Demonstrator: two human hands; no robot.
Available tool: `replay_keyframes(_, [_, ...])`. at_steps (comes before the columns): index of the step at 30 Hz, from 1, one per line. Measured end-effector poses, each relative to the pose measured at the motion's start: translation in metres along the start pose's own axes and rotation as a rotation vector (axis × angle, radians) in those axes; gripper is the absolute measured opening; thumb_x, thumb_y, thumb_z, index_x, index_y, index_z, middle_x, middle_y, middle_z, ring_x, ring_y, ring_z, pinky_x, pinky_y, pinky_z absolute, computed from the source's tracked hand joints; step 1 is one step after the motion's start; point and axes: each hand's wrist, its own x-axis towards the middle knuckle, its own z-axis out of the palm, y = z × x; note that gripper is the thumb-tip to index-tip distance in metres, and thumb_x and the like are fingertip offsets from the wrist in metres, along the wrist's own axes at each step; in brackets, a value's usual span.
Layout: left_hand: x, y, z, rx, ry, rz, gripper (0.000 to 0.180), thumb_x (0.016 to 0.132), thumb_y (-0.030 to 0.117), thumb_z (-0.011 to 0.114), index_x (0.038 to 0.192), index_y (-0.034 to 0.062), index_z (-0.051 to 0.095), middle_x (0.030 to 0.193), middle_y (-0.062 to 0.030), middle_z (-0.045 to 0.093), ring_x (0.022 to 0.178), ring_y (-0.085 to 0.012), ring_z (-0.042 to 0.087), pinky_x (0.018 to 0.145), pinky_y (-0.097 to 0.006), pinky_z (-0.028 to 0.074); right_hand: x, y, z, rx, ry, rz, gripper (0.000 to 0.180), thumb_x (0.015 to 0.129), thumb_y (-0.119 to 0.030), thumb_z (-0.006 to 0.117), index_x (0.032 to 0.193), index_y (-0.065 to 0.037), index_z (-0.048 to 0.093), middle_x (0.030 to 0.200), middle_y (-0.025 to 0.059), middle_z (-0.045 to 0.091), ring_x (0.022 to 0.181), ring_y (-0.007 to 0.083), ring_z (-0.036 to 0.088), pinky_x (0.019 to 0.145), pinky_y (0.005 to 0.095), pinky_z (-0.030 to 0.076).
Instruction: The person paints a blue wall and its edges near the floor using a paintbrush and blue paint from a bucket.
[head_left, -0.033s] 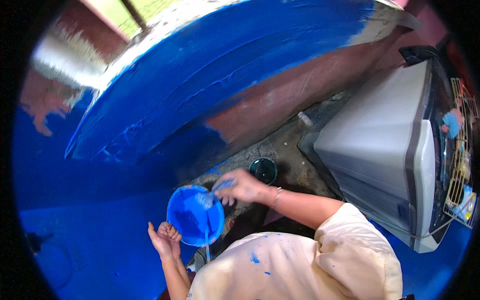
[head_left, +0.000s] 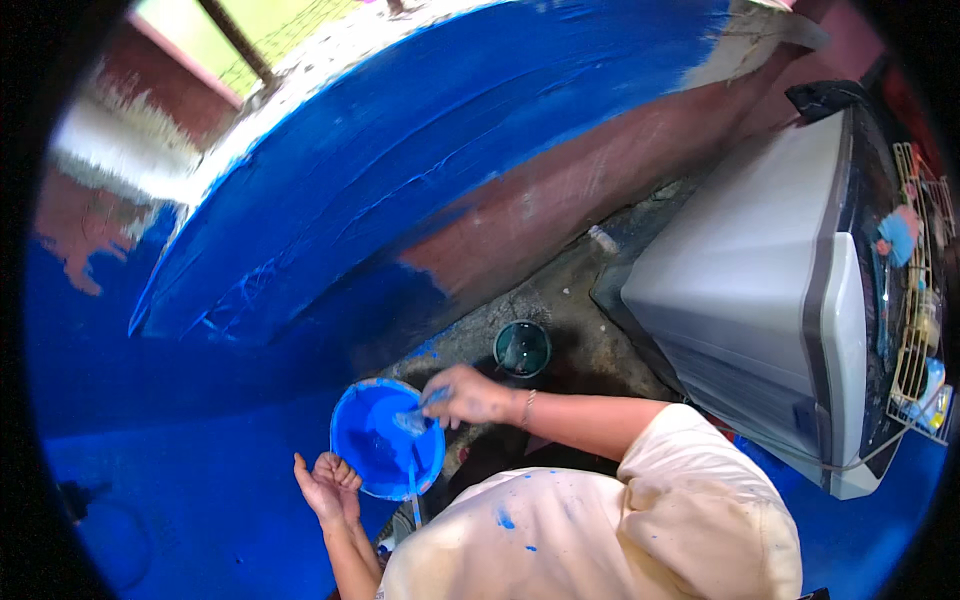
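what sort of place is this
Probably a utility or laundry corner, part-painted: a big grey appliance, perhaps a washing machine, stands at right, the low wall is blue over only part of its surface, and a bucket holds blue paint.

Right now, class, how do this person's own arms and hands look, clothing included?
A cream fabric shirt has a short right sleeve and scattered blue spots. The bare right hand has a thin, pale bracelet at its wrist; the left hand shows no glove.
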Motion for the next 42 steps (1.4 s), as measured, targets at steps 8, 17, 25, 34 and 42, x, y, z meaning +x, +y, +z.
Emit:
replay_keyframes(8, [-0.013, 0.009, 0.003, -0.089, 0.163, 0.043, 0.06, 0.087, 0.064, 0.036, 0.063, 0.0098, 0.045, 0.051, 0.0008, 0.03, 0.045, -0.0122, 0.024, 0.045, -0.028, 0.021, 0.01, 0.036, -0.03, 0.389, 0.04, 0.127, 0.023, 0.085, -0.021, 0.067, 0.088, 0.002, 0.064, 0.069, 0.009, 0.064, 0.053, 0.0151, 0.06, 0.047, 0.0265, 0.049])
replay_keyframes(17, [0.001, 0.02, -0.024, -0.076, 0.379, 0.007, 0.057, 0.085, 0.064, 0.035, 0.058, 0.014, 0.039, 0.05, 0.0015, 0.026, 0.045, -0.0141, 0.02, 0.046, -0.031, 0.017, -0.13, -0.112, -0.171, 0.683, 0.275, -0.658, 0.032, 0.095, -0.026, 0.051, 0.109, 0.003, 0.056, 0.089, 0.0223, 0.065, 0.07, 0.0263, 0.068, 0.053, 0.0303, 0.055])
replay_keyframes(25, [0.032, 0.015, -0.057, 0.016, 0.52, -0.068, 0.056, 0.083, 0.066, 0.034, 0.058, 0.0159, 0.034, 0.05, 0.0006, 0.029, 0.046, -0.0151, 0.023, 0.048, -0.032, 0.02, -0.202, -0.189, -0.222, 0.223, 1.576, -1.296, 0.023, 0.09, -0.012, 0.06, 0.105, 0.006, 0.054, 0.083, 0.0194, 0.065, 0.068, 0.0251, 0.067, 0.058, 0.0317, 0.056])
replay_keyframes(34, [0.035, 0.002, -0.111, -0.105, 0.669, -0.055, 0.054, 0.084, 0.063, 0.032, 0.057, 0.0159, 0.03, 0.05, 0.001, 0.024, 0.048, -0.016, 0.02, 0.05, -0.033, 0.019, -0.167, -0.231, -0.314, -0.356, 1.735, -1.443, 0.021, 0.086, -0.007, 0.067, 0.103, 0.003, 0.06, 0.092, 0.0074, 0.063, 0.077, 0.0134, 0.063, 0.069, 0.0245, 0.053])
replay_keyframes(42, [0.045, -0.012, -0.136, -0.117, 0.634, -0.097, 0.056, 0.082, 0.065, 0.033, 0.056, 0.0157, 0.03, 0.049, 0.001, 0.024, 0.047, -0.0157, 0.021, 0.048, -0.033, 0.019, -0.132, -0.219, -0.252, -0.683, 1.746, -1.159, 0.023, 0.083, -0.015, 0.07, 0.1, -0.001, 0.063, 0.087, 0.0132, 0.067, 0.076, 0.0216, 0.064, 0.07, 0.0312, 0.05])
